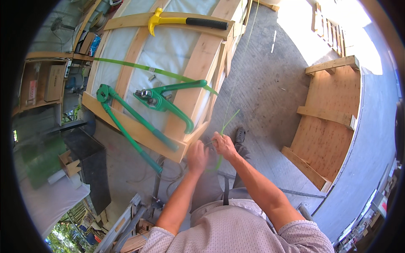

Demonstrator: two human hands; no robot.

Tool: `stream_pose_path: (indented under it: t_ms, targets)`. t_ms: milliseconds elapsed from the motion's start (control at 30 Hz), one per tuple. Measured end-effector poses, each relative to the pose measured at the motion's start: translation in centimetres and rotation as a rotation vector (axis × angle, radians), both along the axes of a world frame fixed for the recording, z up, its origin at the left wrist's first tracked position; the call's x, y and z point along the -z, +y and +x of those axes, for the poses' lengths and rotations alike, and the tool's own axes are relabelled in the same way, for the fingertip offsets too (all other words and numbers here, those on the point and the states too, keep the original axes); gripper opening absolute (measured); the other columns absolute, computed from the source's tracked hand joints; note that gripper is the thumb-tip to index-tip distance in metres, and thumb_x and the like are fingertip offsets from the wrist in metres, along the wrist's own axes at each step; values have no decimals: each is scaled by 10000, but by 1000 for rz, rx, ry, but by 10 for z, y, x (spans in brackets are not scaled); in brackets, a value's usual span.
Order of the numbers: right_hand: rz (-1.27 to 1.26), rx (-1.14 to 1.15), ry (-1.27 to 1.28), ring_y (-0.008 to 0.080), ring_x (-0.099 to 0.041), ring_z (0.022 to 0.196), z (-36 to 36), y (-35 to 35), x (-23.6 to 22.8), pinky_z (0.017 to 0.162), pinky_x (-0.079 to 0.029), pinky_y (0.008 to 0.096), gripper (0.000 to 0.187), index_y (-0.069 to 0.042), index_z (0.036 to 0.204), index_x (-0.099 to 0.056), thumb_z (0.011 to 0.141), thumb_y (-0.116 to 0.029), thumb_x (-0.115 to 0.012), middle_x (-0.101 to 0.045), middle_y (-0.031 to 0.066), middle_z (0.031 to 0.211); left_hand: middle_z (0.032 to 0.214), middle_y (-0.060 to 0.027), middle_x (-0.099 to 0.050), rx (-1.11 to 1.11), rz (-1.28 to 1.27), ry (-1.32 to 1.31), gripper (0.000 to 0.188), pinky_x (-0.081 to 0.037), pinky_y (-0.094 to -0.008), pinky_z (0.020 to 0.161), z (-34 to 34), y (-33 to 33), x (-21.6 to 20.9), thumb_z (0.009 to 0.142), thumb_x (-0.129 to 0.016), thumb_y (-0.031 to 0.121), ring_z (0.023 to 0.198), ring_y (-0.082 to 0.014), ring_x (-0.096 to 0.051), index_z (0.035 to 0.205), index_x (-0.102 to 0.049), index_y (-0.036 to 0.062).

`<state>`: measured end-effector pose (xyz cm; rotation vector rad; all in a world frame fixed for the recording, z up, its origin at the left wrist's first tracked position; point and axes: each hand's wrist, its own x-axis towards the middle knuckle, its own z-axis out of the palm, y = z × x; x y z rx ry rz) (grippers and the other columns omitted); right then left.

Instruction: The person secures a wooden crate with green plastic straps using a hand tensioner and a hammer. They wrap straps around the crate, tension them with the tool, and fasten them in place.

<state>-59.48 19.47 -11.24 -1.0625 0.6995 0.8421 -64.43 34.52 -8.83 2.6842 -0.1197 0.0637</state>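
Observation:
My right hand (224, 145) is closed in a pinch on a thin green strap (230, 119), whose end sticks up past the fingers. Close beside it, my left hand (198, 157) is smeared by motion near the crate's corner, so its fingers cannot be made out. The wooden crate (126, 55) has slats over white sheeting. Another stretch of green strap (122, 63) crosses its top. On the crate lie a green strap tensioner (158, 102), a long-handled green strap sealer (142, 120) and a claw hammer (185, 20) with a yellow and black handle.
A plywood panel with wooden battens (325, 122) stands at the right against a bluish surface (354, 181). Left of the crate are a shelf with boxes (52, 82) and a black cabinet (90, 164). A metal frame (126, 223) stands at lower left, near my legs.

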Motion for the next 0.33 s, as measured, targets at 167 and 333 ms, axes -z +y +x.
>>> stream_pose_path:
  t_ms: [167,333]
  targets:
    - [-51,-13,-30,86,-375,482,-1,2,-7,435,-315,253,398,-63,830,-565,956,-436,-507,-425,-26,621,789,-123,-589,65,-116,193,140,-480,-457,675,5,7,24,812,-627,141,785,-336,-612,897,-553,58]
    - [-36,27,-33,88,-376,481,-1,-2,-8,434,-319,258,389,-60,853,-558,951,-434,-522,-433,-22,623,784,-122,-600,52,-148,339,81,-480,-463,623,7,5,29,830,-579,103,753,-340,-619,792,-514,72]
